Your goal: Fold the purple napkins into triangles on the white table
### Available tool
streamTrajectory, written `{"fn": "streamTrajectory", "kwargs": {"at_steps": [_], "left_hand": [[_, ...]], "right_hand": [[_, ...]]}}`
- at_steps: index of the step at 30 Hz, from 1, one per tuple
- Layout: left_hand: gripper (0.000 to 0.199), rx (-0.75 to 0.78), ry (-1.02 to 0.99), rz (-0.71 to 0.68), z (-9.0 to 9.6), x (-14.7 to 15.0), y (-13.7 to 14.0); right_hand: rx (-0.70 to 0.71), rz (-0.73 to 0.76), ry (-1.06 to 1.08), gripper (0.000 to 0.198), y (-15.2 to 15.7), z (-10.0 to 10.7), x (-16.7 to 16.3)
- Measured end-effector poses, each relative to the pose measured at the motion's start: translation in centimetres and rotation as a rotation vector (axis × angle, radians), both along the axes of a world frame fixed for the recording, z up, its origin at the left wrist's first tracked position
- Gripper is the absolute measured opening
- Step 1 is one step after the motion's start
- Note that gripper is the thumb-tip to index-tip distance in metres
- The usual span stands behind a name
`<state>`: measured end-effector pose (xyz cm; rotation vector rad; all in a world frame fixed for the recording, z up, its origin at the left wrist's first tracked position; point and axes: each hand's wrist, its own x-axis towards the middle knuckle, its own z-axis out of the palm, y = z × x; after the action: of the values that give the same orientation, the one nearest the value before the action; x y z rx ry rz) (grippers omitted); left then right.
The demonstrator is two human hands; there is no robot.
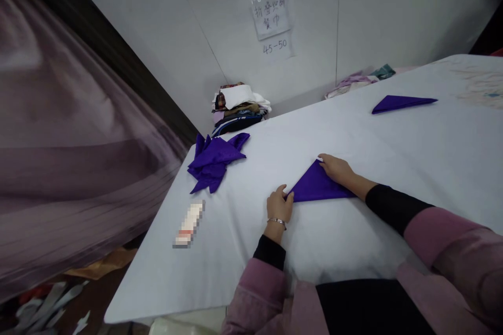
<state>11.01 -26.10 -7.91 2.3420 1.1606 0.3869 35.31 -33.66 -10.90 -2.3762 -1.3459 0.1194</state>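
Observation:
A purple cloth napkin point(317, 186), folded into a triangle, lies flat on the white-covered table point(251, 251). At its left corner, my left hand point(280, 205) pinches the cloth between thumb and fingers. My right hand point(337, 168) grips the top point, with its forearm passing over the right part of the napkin and hiding that corner. A crumpled heap of purple napkins point(217, 159) sits on the left side of the table. Farther back on the right rests another purple napkin point(403, 104), folded into a narrow triangle.
Behind the table's far edge stands a stack of folded clothes point(238, 107), with more fabric point(356, 82) to the right. Handwritten paper signs point(273, 20) hang on the wall. A blurred-out item point(189, 224) lies at the table's left. A mauve curtain point(78, 115) hangs along the left.

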Motion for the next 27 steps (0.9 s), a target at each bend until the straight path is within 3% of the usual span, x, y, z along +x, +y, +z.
{"fn": "streamTrajectory", "kwargs": {"at_steps": [16,27], "left_hand": [[0.035,-0.106,-0.132,0.021,-0.7,-1.8,0.4],[0.034,-0.097,-0.120,-0.026,-0.4,-2.5,-0.6]], "right_hand": [[-0.002,0.006,-0.066,0.040,0.0,-0.1,0.1],[-0.019,0.060,-0.115,0.039,-0.8,-0.4,-0.1]]}}
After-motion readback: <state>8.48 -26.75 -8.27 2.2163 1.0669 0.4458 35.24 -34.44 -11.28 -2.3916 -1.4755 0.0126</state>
